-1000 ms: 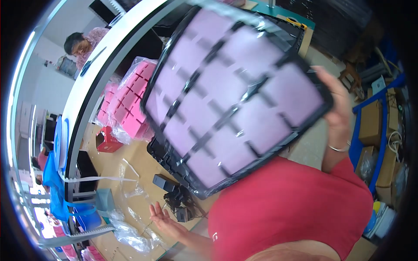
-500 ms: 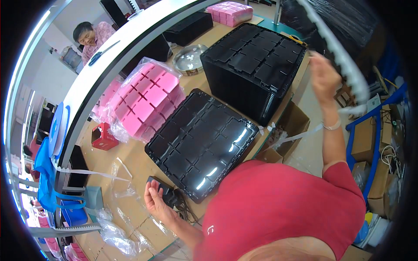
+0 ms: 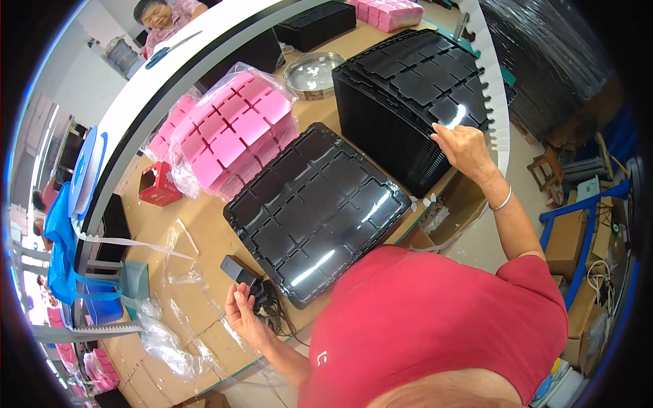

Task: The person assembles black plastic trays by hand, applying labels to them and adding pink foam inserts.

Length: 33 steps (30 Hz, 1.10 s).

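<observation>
Below my view, the red shirt [image 3: 435,326] covers the near edge of the worktop [image 3: 204,238] and cuts off the near corner of the flat black tray [image 3: 316,207] lying there. I see my right hand [image 3: 464,146] resting on the top tray of the tall black stack [image 3: 415,95] at the worktop's right edge, fingers curled over its near rim; whether they pinch it I cannot tell. My left hand [image 3: 241,309] sits near the front edge with fingers loosely open, holding nothing, just beside a small dark device [image 3: 238,270] whose cables are too tangled to make out. Bagged pink foam blocks [image 3: 228,132] lie behind the flat tray, with a round metal dish [image 3: 313,73] further back. Clear plastic wrap [image 3: 163,340] blurs the left corner. A person's head [image 3: 160,17] is cropped at the far side.
</observation>
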### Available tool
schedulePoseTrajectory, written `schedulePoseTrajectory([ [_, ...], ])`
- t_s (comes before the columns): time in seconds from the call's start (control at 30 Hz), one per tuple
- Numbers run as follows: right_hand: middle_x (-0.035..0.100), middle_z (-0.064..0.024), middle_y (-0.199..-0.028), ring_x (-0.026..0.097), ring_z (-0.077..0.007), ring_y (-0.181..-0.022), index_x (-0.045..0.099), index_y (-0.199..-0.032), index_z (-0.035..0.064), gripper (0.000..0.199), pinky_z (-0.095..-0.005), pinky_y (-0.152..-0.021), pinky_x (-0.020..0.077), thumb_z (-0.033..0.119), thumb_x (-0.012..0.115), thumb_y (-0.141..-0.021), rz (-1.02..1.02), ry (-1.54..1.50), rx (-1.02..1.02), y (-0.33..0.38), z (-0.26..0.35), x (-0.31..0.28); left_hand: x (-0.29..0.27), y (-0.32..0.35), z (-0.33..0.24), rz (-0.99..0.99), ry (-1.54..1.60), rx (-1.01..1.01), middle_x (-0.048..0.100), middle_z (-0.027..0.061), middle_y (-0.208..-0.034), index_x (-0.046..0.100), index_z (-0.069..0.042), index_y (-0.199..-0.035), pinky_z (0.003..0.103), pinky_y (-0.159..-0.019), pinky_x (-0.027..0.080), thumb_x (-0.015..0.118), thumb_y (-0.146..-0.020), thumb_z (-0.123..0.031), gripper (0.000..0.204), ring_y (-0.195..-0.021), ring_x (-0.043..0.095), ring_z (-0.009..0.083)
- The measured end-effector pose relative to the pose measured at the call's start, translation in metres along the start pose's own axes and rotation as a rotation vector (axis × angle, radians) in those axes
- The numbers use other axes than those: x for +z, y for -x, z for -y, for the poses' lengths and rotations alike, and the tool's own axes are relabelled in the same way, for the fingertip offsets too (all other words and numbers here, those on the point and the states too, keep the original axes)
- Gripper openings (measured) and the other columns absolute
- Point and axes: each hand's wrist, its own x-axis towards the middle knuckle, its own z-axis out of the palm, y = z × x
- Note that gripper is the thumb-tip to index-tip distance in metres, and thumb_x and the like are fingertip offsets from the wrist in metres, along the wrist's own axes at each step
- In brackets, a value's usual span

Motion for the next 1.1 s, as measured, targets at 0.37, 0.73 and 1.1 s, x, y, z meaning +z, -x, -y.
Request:
schedulePoseTrajectory([
  [0.37,0.057,-0.01,-0.065,0.06,-0.0259,-0.064,0.058,-0.122,0.0063,0.038,-0.0359,-0.054,0.0478,0.028,0.064,-0.091,0.149,0.221,0.076,-0.003,0.028,0.004,0.026,0.008,-0.007,0.048,-0.026,0.031,0.069,0.0094,-0.104,0.062,-0.002,-0.117,0.025,-0.079,0.049,0.062,-0.095,-0.02,0.029,-0.095,0.065,0.0147],
  [0.73,0.062,-0.0072,-0.068,0.068,-0.0247,-0.072,0.061,-0.118,0.0073,0.036,-0.0318,-0.058,0.0533,0.036,0.055,-0.096,0.096,0.139,0.017,0.015,0.017,0.025,0.02,0.014,-0.006,-0.006,0.074,0.033,0.069,0.0088,-0.1,0.063,0.0,-0.113,0.023,-0.078,0.05,0.063,-0.094,-0.013,0.024,-0.092,0.065,0.0136],
  [1.1,0.062,-0.01,-0.089,0.06,-0.0282,-0.081,0.062,-0.12,0.0083,0.038,-0.0362,-0.074,0.0485,0.014,0.071,-0.084,-0.171,-0.311,0.159,0.014,0.094,-0.033,0.154,0.029,-0.046,0.824,-0.061,0.379,0.066,0.0065,-0.114,0.063,-0.002,-0.116,0.027,-0.094,0.046,0.064,-0.091,-0.008,0.026,-0.107,0.061,0.0142],
])
